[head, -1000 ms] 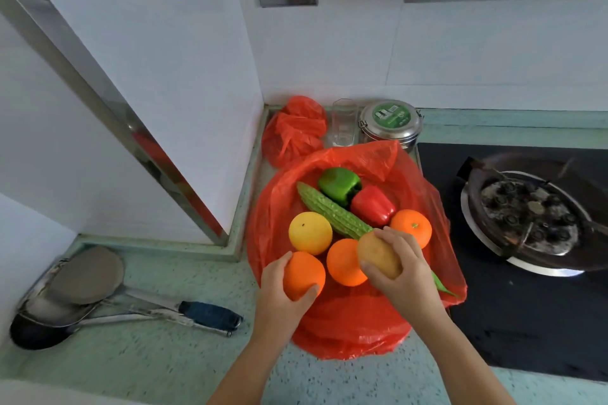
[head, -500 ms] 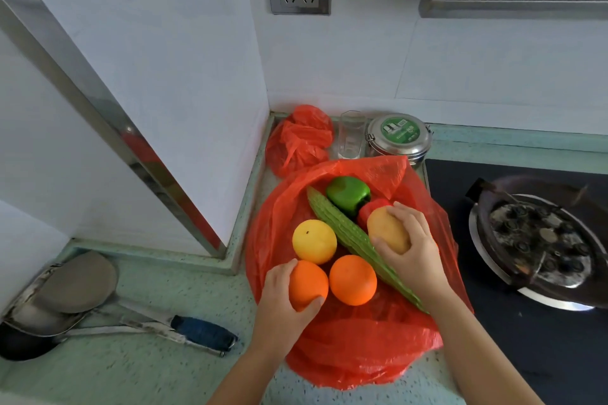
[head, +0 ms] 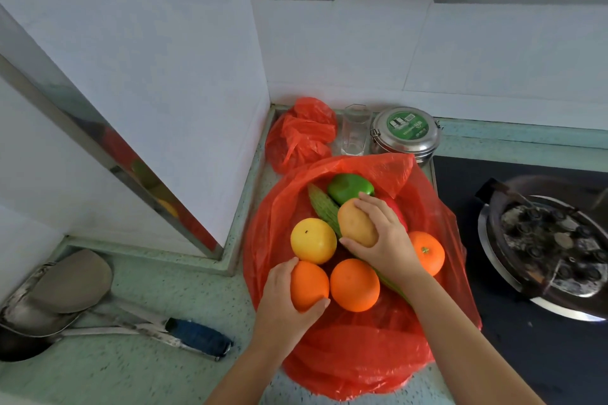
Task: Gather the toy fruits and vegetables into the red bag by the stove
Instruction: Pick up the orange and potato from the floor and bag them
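A red plastic bag (head: 437,276) lies spread open on the counter left of the stove. On it sit a yellow fruit (head: 312,241), an orange (head: 354,285), a second orange (head: 427,256) at the right, a green pepper (head: 349,188), a bitter gourd (head: 321,208) and a mostly hidden red pepper (head: 396,211). My left hand (head: 285,301) grips another orange (head: 308,284) at the bag's left front. My right hand (head: 385,240) holds a tan potato (head: 357,226) low over the gourd and peppers.
A crumpled second red bag (head: 301,133), a glass (head: 354,129) and a steel tin with a green lid (head: 406,130) stand behind. A dark wok (head: 552,240) sits on the black stove at the right. Ladles and a blue-handled utensil (head: 194,335) lie at the left. A wall corner juts in beside the bag.
My right hand carried the potato from the bag's front toward its back, over the gourd and peppers. My left hand stayed on its orange.
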The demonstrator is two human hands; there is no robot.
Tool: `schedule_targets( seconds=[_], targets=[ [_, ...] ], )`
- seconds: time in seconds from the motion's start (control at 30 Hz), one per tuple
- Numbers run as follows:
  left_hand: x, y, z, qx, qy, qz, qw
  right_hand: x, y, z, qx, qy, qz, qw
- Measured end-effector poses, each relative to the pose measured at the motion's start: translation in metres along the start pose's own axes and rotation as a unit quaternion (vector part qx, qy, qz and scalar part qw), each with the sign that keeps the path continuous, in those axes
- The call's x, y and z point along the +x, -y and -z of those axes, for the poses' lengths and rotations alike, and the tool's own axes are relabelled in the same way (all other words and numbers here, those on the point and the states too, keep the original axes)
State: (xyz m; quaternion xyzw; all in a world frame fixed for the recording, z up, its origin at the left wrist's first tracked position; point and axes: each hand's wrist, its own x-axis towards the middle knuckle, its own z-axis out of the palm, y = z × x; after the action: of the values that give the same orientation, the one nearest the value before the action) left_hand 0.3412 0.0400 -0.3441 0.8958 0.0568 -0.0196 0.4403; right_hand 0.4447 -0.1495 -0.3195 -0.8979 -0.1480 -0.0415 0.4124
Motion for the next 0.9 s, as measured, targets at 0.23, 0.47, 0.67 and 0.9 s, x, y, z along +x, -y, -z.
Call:
schedule_targets(
  seconds=[0.23, 0.47, 0.67, 0.9],
  targets=[
    [0.0, 0.001, -0.002, 0.024, -0.009, -0.005, 1.0, 0.0, 0.005, 0.0, -0.02, 0.001, -0.003, 1.0],
    [0.0, 0.001, -0.003, 0.031, -0.012, -0.01, 0.999, -0.002, 0.006, 0.0, -0.032, -0.006, -0.012, 0.999],
    [-0.002, -0.001, -0.003, 0.036, -0.024, -0.009, 0.999, -0.011, 0.01, 0.005, -0.038, -0.019, -0.026, 0.999],
    [-0.005, -0.007, 0.009, 0.094, -0.024, -0.036, 0.995, -0.023, 0.018, 0.014, -0.092, -0.049, -0.023, 0.994]
  ],
)
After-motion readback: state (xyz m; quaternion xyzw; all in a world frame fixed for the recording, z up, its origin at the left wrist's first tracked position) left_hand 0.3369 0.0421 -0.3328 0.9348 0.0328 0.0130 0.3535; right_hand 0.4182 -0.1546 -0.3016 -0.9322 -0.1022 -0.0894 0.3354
